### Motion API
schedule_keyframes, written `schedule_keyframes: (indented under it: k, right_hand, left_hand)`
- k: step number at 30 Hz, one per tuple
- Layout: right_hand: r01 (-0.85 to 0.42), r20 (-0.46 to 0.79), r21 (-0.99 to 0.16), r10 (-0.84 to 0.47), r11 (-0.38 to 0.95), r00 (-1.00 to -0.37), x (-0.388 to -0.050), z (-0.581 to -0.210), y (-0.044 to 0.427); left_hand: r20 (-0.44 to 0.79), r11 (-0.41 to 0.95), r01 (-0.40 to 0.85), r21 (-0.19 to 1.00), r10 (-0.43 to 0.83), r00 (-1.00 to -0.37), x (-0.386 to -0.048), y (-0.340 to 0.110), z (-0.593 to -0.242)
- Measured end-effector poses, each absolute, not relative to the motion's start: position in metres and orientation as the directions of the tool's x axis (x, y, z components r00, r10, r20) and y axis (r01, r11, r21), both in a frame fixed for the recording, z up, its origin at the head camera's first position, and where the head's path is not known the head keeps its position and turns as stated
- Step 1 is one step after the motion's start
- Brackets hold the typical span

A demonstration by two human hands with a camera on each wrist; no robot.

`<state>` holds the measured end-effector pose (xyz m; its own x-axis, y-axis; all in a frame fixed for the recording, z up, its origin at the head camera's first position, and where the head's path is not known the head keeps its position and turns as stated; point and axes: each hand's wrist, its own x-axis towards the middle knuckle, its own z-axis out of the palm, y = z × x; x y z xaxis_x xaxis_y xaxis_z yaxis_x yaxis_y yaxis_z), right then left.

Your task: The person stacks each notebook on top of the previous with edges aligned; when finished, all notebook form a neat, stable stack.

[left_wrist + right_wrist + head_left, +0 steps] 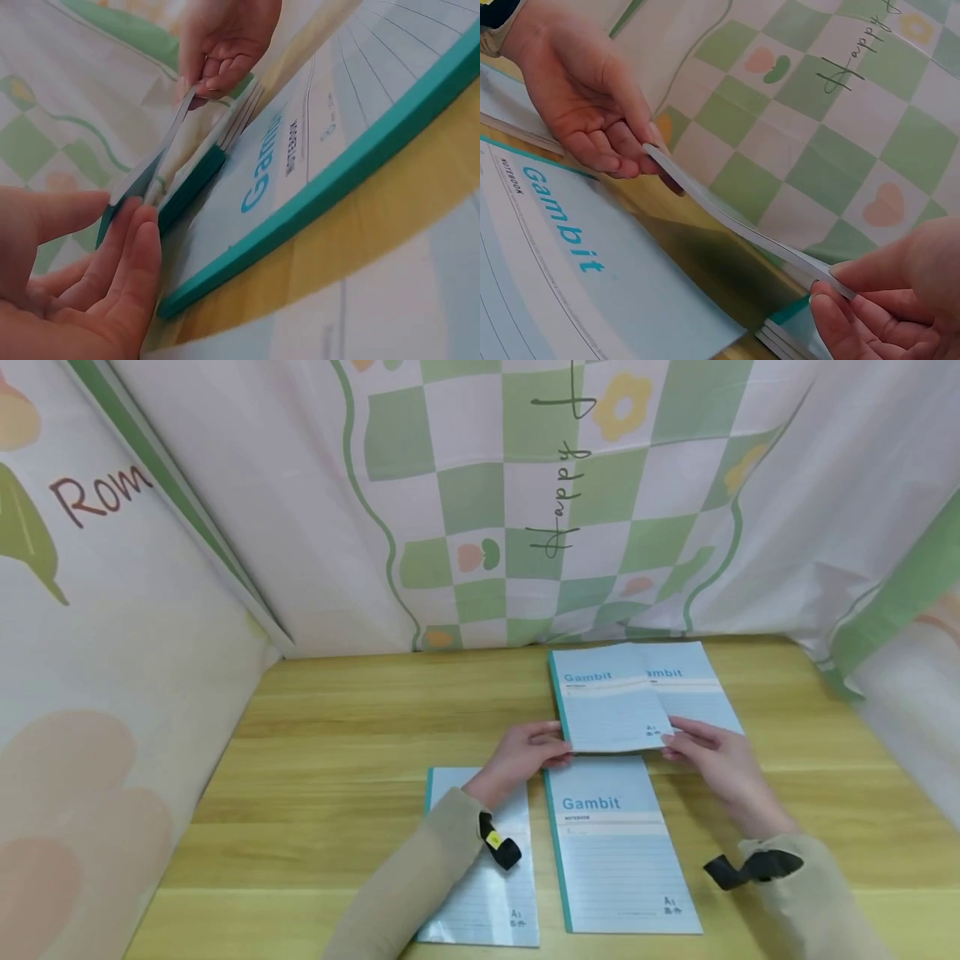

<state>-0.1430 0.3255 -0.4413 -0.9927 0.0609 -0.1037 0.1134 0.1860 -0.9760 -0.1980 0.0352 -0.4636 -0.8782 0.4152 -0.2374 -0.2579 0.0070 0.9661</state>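
Both hands hold a light-blue Gambit notebook (607,714) with a teal spine, raised above the back right of the table. My left hand (525,753) pinches its near left corner between thumb and fingers. At the near right corner, my right hand (723,772) grips the edge the same way. Partly covered by it, another Gambit notebook (697,689) lies behind and to the right; the right wrist view shows stacked page edges (780,341) there. Just in front of the hands lies a third notebook (622,868), flat on the table.
Under my left forearm lies one more notebook (487,902), partly hidden by the sleeve. The wooden table (322,752) reaches back to a checked green-and-white curtain (540,510). A pale patterned cloth (97,677) hangs along the left side. Each wrist wears a black strap.
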Motion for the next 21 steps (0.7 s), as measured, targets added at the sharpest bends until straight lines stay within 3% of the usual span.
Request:
schedule_keyframes:
  k: [3, 11, 21]
  right_hand:
    - [0.125, -0.11, -0.969, 0.079, 0.214, -0.991, -0.141, -0.44, 0.332]
    - [0.129, -0.119, -0.988, 0.104, 0.088, -0.987, -0.139, -0.437, 0.346]
    - [0.157, -0.145, -0.985, 0.145, 0.076, -0.979, -0.14, -0.431, 0.368]
  left_hand:
    - [-0.241, 0.06, -0.236, 0.97, 0.383, -0.892, -0.198, 0.043, -0.459]
    - [-0.215, 0.233, -0.142, 0.962, 0.328, -0.92, -0.203, 0.064, -0.445]
    - [-0.148, 0.295, -0.053, 0.954, 0.308, -0.94, -0.21, 0.094, -0.429]
